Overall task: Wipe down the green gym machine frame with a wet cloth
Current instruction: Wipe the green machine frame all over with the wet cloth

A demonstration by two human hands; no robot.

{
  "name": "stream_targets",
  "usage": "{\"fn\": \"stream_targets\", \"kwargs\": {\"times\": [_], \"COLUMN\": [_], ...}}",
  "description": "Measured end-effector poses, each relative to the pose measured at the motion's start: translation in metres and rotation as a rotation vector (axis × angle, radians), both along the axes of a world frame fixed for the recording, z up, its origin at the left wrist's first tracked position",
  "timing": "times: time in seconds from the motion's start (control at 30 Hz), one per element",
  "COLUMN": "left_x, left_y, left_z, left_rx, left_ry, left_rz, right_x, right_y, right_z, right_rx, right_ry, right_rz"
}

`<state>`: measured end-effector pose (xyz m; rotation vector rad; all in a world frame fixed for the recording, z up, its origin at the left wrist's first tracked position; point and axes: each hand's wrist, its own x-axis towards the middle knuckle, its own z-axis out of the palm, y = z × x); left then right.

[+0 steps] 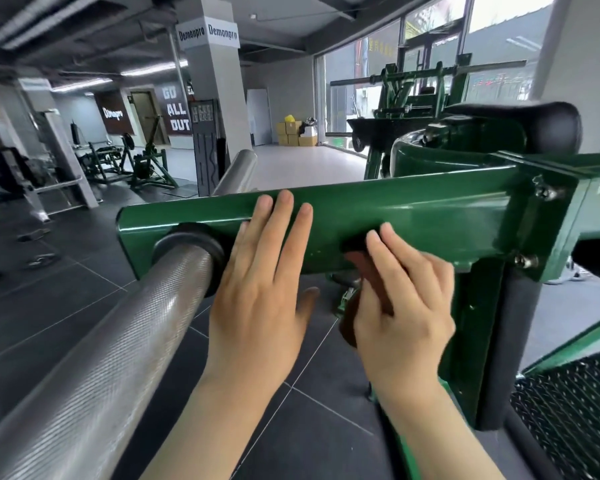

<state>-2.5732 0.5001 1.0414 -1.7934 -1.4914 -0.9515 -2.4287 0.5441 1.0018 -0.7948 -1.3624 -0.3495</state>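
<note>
A green steel beam of the gym machine frame (413,209) runs across the middle of the view. My left hand (260,282) lies flat against its near face, fingers straight and reaching up to the top edge. My right hand (402,299) presses a dark reddish-brown cloth (368,275) against the beam's lower edge, fingers stretched over the cloth. Part of the cloth hangs below my palm; most of it is hidden by the hand.
A knurled steel sleeve (125,337) with a black collar juts from the beam's left end toward me. A black pad (534,129) sits above the frame at right. A studded black footplate (572,414) lies at lower right. Dark floor tiles (66,289) spread below.
</note>
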Motion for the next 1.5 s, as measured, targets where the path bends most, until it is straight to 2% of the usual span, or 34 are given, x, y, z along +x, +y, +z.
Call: {"fn": "stream_targets", "kwargs": {"times": [0.03,0.17,0.2,0.33,0.47,0.5,0.6,0.67,0.83,1.0,1.07,1.2,1.37,1.5], "left_x": [0.001,0.0,-0.001,-0.001,-0.001,-0.001,0.002,0.007,0.021,0.02,0.022,0.026,0.027,0.031], "left_y": [-0.001,0.001,0.001,0.001,0.003,0.003,0.003,0.006,0.01,0.014,0.016,0.011,-0.002,-0.023], "left_z": [0.001,-0.001,-0.002,-0.003,-0.005,-0.006,-0.007,-0.008,-0.012,-0.015,-0.016,-0.015,-0.018,-0.019], "left_rx": [0.008,0.048,0.034,0.013,0.072,0.058,0.015,0.037,0.085,0.103,0.099,0.096,0.014,0.001], "left_ry": [-0.012,-0.015,-0.015,-0.02,-0.049,-0.053,-0.057,-0.065,-0.103,-0.083,-0.091,-0.11,-0.05,0.023], "left_rz": [-0.011,-0.053,-0.044,-0.016,-0.066,-0.05,0.002,0.018,0.049,0.075,0.09,0.081,0.162,0.216], "right_x": [-0.01,-0.031,-0.025,-0.019,-0.037,-0.027,0.016,0.024,0.015,0.057,0.042,0.028,0.029,0.019], "right_y": [-0.003,-0.003,0.0,-0.003,-0.007,-0.003,0.009,0.008,0.006,0.015,0.011,0.003,0.006,0.005], "right_z": [0.0,-0.006,-0.001,0.018,0.007,0.009,0.02,0.02,-0.012,-0.013,-0.021,-0.023,0.013,0.018], "right_rx": [-0.014,0.035,0.043,0.014,0.038,0.055,0.052,0.032,0.061,0.008,-0.025,0.019,0.062,0.069], "right_ry": [-0.001,-0.268,-0.254,0.03,-0.179,-0.194,0.011,0.102,-0.207,0.065,0.023,-0.242,-0.12,-0.131], "right_rz": [0.011,0.216,0.198,0.033,0.225,0.209,-0.029,-0.113,0.038,-0.222,-0.186,0.08,0.044,0.082]}}
